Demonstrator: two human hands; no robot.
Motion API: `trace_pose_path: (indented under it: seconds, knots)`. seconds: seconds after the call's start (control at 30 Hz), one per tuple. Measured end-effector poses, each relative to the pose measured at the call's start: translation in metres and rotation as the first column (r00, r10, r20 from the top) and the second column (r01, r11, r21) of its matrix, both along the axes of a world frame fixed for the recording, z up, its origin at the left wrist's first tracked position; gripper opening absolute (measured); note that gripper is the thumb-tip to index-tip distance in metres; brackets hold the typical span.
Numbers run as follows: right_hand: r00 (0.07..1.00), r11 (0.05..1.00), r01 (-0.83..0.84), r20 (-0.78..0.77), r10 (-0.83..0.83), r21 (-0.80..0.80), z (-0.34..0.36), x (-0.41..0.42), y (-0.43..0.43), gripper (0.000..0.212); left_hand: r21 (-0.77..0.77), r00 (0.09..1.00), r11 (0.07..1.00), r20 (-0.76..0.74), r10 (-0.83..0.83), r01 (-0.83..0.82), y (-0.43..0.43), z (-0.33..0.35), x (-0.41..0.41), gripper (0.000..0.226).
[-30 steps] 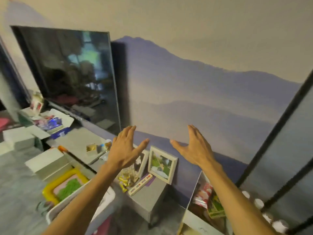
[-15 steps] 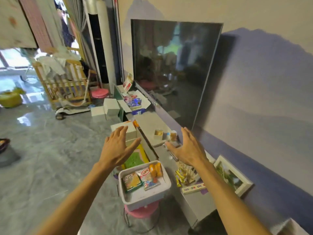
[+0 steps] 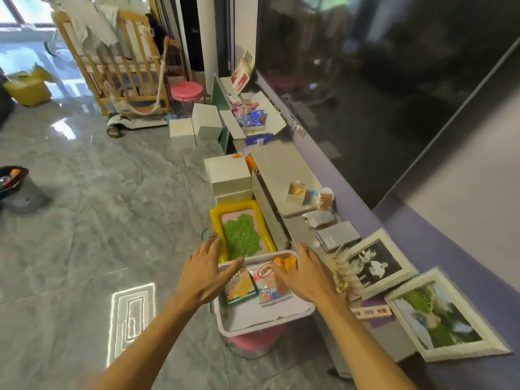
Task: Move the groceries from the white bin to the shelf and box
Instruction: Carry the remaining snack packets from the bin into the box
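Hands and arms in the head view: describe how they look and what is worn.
Left hand and right hand are bare, with no gloves, rings or watch visible. Both forearms are bare too; no sleeve shows up to the frame's bottom edge.

A yellow inflatable tray (image 3: 233, 206) lies on the grey tiled floor (image 3: 98, 206), with a patch of green filling (image 3: 242, 235) on its pink bottom. Just beyond it stand stacked white cartons (image 3: 228, 173). Farther back are a wooden crib (image 3: 118, 71), a pink stool (image 3: 186, 90) beside it, and a yellow tub (image 3: 28, 90) near the window. A grey bucket (image 3: 22, 192) sits at the left edge. Two white picture frames (image 3: 374, 263) rest against the purple wall, below a big dark screen (image 3: 380, 80).
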State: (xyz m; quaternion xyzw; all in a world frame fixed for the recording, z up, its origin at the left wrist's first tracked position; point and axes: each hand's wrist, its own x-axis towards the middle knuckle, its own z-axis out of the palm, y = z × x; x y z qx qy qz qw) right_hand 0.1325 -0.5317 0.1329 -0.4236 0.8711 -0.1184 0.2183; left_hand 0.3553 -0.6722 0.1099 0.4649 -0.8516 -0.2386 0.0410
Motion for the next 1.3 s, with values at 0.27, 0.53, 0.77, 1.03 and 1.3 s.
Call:
trace_pose_path:
  seconds: [0.27, 0.53, 0.77, 1.03, 1.3]
  knots:
    - [0.981, 0.989, -0.090, 0.182, 0.067, 0.119, -0.278, -0.030, -0.046, 0.087, 0.192, 0.994, 0.981, 0.111, 0.021, -0.042, -0.032, -0.251, -0.054, 0.101]
    - [0.978, 0.993, -0.114, -0.179, 0.111, -0.004, -0.448, -0.038, -0.074, 0.117, 0.080, 0.974, 0.997, 0.228, 0.005, -0.023, -0.048, -0.411, -0.075, 0.133]
    - [0.925, 0.982, -0.187, -0.340, 0.172, -0.011, -0.482, -0.042, -0.062, 0.119, -0.030, 0.927, 0.997, 0.371, -0.049, 0.065, -0.046, -0.441, -0.080, 0.145]
    - [0.987, 0.977, -0.057, -0.160, 0.023, -0.207, -0.483, -0.041, -0.059, 0.099, -0.089, 0.932, 0.996, 0.364, 0.012, 0.022, -0.046, -0.439, -0.081, 0.129]
    - [0.987, 0.917, 0.161, 0.068, -0.146, -0.365, -0.473, -0.025, -0.052, 0.077, -0.101, 0.964, 0.992, 0.261, -0.050, 0.078, -0.042, -0.422, -0.069, 0.123]
